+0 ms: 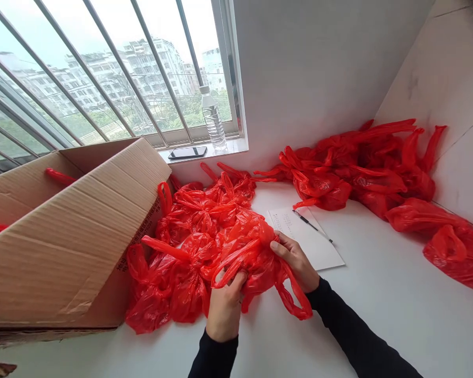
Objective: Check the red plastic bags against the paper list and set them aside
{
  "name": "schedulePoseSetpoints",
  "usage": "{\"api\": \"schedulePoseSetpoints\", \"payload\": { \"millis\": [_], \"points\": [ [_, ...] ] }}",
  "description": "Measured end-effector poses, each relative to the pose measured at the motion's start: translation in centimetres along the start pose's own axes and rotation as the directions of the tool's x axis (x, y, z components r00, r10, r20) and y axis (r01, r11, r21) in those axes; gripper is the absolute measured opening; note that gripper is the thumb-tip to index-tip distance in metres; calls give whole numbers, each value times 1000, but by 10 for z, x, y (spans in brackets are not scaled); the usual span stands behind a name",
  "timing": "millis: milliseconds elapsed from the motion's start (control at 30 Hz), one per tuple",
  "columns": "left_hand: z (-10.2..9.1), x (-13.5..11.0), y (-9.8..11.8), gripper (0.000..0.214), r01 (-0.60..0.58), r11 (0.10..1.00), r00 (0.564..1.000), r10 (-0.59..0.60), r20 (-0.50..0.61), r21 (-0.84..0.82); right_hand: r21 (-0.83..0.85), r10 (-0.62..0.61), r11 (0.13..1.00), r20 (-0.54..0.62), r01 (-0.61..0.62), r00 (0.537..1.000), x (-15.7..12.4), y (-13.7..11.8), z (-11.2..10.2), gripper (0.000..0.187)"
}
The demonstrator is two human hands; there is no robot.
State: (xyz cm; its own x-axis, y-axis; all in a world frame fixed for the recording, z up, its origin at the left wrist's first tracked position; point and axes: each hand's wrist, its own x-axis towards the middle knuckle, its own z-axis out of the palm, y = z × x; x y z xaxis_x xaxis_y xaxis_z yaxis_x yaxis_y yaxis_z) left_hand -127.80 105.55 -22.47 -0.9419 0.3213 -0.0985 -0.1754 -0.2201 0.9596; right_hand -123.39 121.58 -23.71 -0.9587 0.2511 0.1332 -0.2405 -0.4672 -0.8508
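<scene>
A crumpled red plastic bag [252, 252] lies at the front of a heap of red plastic bags [197, 220] on the white table [378, 304]. My left hand [224, 304] grips its lower edge from below, fingers curled into the plastic. On the bag's right side my right hand [295, 260] pinches it, and a handle loop hangs down under that wrist. Both arms wear black sleeves.
A large open cardboard box [63, 236] fills the left, with red bags inside. A sheet of paper [315, 244] with a pen [311, 226] lies right of the hands. More red bags [370, 168] pile along the right wall. A water bottle [213, 121] and phone [187, 153] sit on the windowsill.
</scene>
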Motion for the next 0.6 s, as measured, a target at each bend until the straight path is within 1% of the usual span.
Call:
{"api": "schedulePoseSetpoints", "payload": {
  "millis": [67,133,167,233,300,333,367,433,500,600],
  "points": [
    [-1,0,-3,33,42,999,998,-43,35,20,12,16,1000,-16,-16,1000,1,0,-2,35],
    [-1,-3,-2,48,97,995,993,-100,63,39,30,10,1000,-63,-8,998,2,1,-5,34],
    [-1,-6,0,56,106,993,992,-110,63,55,44,4,999,-89,0,996,3,1,-6,33],
    [0,-12,6,75,69,991,996,-74,40,114,73,-6,997,-123,15,992,4,2,-8,30],
    [2,-18,13,84,-36,973,999,32,23,226,87,0,996,-113,10,994,3,2,-7,27],
    [4,-19,16,81,-97,952,995,91,35,289,85,5,996,-97,3,995,3,1,-6,26],
    [5,-20,18,73,-153,926,988,141,59,345,81,11,997,-77,-5,997,2,1,-4,26],
    [8,-19,21,50,-245,873,969,214,121,421,75,26,997,-39,-23,999,-1,-1,-1,26],
    [12,-16,23,37,-297,841,955,254,155,452,81,43,996,9,-44,999,-3,-2,2,25],
    [15,-10,26,31,-340,801,940,300,161,492,78,38,996,79,-44,996,-4,-1,1,24]
  ]
}}
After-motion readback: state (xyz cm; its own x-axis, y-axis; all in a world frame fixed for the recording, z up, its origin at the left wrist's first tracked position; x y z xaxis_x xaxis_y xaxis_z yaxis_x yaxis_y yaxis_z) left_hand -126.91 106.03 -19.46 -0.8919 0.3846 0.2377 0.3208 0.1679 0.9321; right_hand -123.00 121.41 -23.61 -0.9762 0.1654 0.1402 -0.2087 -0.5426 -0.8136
